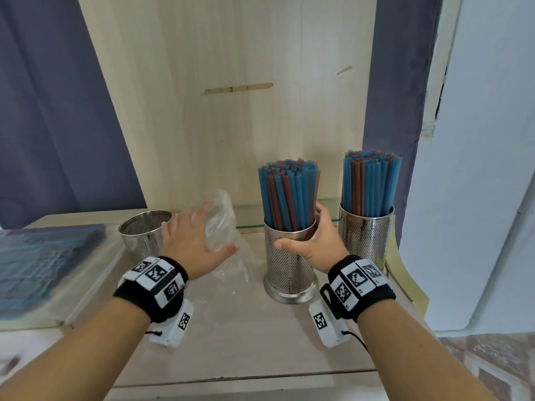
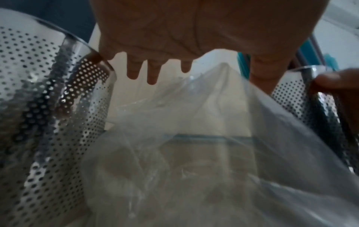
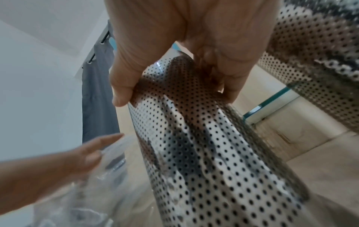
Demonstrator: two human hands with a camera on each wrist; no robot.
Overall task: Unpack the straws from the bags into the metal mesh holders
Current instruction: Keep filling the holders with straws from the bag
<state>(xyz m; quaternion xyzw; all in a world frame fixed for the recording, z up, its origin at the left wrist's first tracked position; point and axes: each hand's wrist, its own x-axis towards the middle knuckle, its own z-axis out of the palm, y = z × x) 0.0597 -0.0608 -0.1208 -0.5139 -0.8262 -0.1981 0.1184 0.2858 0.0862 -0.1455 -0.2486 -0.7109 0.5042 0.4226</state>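
Three perforated metal holders stand on the table. The middle holder (image 1: 289,264) (image 3: 204,145) is packed with blue and red straws (image 1: 289,195); my right hand (image 1: 312,241) (image 3: 174,69) grips it just under the rim, thumb in front, fingers behind. The right holder (image 1: 366,235) is also full of straws (image 1: 370,183). The left holder (image 1: 144,231) (image 2: 48,107) holds nothing. An empty clear plastic bag (image 1: 223,224) (image 2: 204,153) lies between the left and middle holders. My left hand (image 1: 194,238) (image 2: 165,46) hovers over it with fingers spread and straight.
A blurred blue and grey flat object (image 1: 49,264) lies at the table's left. A pale wooden panel (image 1: 231,111) rises behind the holders, with dark curtains (image 1: 52,111) on both sides. The table's front edge (image 1: 246,377) is below my wrists.
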